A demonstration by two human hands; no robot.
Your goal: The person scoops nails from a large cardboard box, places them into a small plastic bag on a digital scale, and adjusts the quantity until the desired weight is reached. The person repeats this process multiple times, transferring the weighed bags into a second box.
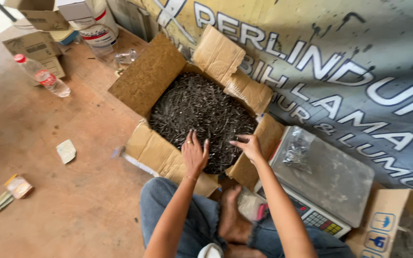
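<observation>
An open cardboard box (146,76) sits on the floor in front of me, filled with a heap of thin dark nails (197,107). My left hand (194,154) rests palm down on the near edge of the heap, fingers together. My right hand (249,147) hovers over the heap's right side with fingers bent; whether it holds any nails I cannot make out. To the right stands a digital scale (333,186) with a metal pan, and a clear plastic bag with some nails (296,152) lies on it.
I sit cross-legged in jeans, barefoot. A plastic bottle (43,75) lies at the far left near small cartons (33,45) and a white bucket (100,26). A printed banner (350,62) hangs behind. Another carton (397,224) stands at the lower right. Scraps lie on the floor (48,191).
</observation>
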